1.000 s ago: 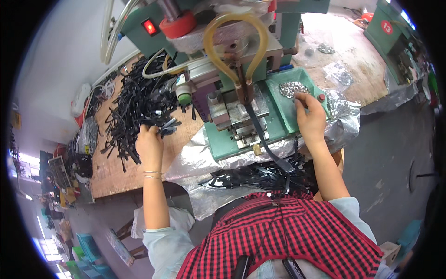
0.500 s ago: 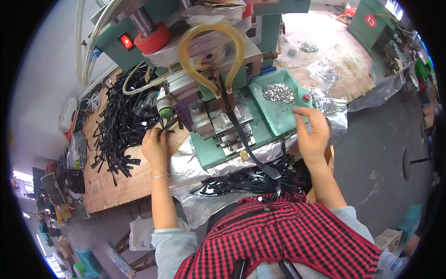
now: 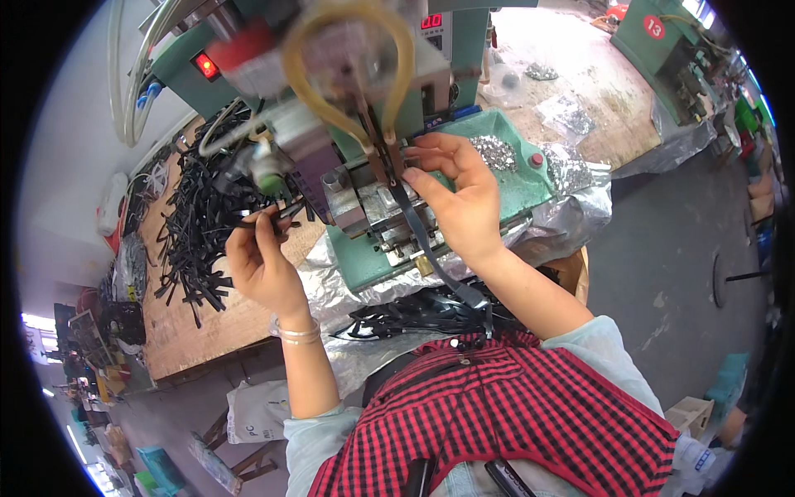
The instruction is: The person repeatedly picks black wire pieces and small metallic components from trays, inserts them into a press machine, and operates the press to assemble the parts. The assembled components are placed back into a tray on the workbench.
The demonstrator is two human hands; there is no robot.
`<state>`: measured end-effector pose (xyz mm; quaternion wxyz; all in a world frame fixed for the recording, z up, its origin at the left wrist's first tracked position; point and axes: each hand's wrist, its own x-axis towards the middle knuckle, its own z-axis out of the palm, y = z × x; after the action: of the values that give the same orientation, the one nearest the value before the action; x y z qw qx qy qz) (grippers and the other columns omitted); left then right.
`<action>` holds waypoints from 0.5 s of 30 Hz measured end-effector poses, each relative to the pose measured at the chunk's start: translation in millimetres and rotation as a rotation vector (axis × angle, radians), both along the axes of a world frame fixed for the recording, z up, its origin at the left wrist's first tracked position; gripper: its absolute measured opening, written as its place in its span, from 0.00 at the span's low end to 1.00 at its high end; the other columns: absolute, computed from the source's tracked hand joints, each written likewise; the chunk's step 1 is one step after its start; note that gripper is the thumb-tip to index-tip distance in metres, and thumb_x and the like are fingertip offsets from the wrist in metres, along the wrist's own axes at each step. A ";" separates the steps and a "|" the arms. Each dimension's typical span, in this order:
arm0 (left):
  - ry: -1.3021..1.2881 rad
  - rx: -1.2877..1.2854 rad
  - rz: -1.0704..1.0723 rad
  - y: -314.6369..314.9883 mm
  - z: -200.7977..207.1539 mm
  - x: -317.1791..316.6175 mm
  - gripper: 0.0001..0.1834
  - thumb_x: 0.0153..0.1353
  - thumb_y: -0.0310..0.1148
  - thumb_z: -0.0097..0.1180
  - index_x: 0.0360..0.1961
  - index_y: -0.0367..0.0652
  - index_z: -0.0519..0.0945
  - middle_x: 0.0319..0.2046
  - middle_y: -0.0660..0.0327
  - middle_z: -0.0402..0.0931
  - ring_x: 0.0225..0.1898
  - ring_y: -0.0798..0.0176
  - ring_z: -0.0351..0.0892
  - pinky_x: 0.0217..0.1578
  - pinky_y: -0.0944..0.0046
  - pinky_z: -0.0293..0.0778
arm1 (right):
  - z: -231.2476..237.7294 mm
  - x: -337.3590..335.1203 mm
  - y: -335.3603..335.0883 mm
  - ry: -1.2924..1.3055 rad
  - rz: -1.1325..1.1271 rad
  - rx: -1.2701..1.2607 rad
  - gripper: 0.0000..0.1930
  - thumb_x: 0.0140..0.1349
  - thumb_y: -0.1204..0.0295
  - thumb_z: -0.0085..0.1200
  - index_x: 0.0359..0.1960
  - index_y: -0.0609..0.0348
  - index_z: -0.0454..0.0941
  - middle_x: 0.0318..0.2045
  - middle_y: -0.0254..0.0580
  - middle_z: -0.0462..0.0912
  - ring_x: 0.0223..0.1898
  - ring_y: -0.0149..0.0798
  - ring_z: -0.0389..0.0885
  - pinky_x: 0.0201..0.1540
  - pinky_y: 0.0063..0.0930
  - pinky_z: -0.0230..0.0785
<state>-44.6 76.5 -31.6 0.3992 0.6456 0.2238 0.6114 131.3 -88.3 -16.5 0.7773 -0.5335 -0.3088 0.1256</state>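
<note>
Pinched in my left hand [image 3: 263, 263] is a black strip shaped like an eyeglass temple [image 3: 290, 210], beside the heap of similar black temples [image 3: 195, 224]. My right hand [image 3: 464, 199] is at the press machine, its thumb and forefinger closed by the metal clamp [image 3: 383, 166]. Whatever those fingertips may hold is too small to make out. Another dark temple [image 3: 418, 228] hangs from the clamp, curving down toward my apron. Behind my right hand, a green tray [image 3: 517, 184] holds small silvery metal pieces [image 3: 494, 152].
A looped yellow hose [image 3: 406, 58] rises above the clamp. More black temples [image 3: 414, 321] lie at the front edge near my apron, by silver foil [image 3: 563, 219]. A red button [image 3: 537, 159] sits beside the tray. Another green machine [image 3: 662, 66] stands at the far right.
My right hand has moved left from the tray to the clamp. My left hand has lifted away from the heap with a temple in its fingers. The machine's upper part is blurred.
</note>
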 end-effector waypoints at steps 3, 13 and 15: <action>-0.021 0.260 -0.033 -43.2 46.2 3.1 0.04 0.73 0.16 0.53 0.46 0.29 0.76 0.42 0.45 0.86 0.36 0.58 0.88 0.36 0.66 0.84 | 20.1 -8.4 1.7 0.054 0.053 0.045 0.21 0.64 0.81 0.64 0.58 0.68 0.74 0.48 0.42 0.86 0.47 0.29 0.85 0.54 0.24 0.76; 0.343 1.038 -0.258 -81.8 39.3 31.3 0.12 0.50 0.24 0.75 0.36 0.43 0.86 0.44 0.51 0.89 0.20 0.69 0.71 0.20 0.69 0.64 | 32.4 21.0 -32.2 0.011 0.221 -0.113 0.32 0.62 0.80 0.64 0.69 0.63 0.70 0.63 0.43 0.79 0.63 0.38 0.78 0.67 0.34 0.70; 0.288 1.077 -0.234 -79.3 31.7 41.3 0.10 0.50 0.24 0.75 0.34 0.44 0.86 0.43 0.53 0.88 0.20 0.72 0.71 0.19 0.70 0.63 | 14.7 55.5 -45.9 -0.012 0.004 -0.200 0.31 0.63 0.80 0.63 0.69 0.58 0.71 0.61 0.45 0.80 0.64 0.40 0.77 0.67 0.35 0.70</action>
<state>-3.3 -2.8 0.1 0.0443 0.8553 -0.1405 0.4968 186.7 -134.2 -1.8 0.7180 -0.6086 -0.3004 0.1544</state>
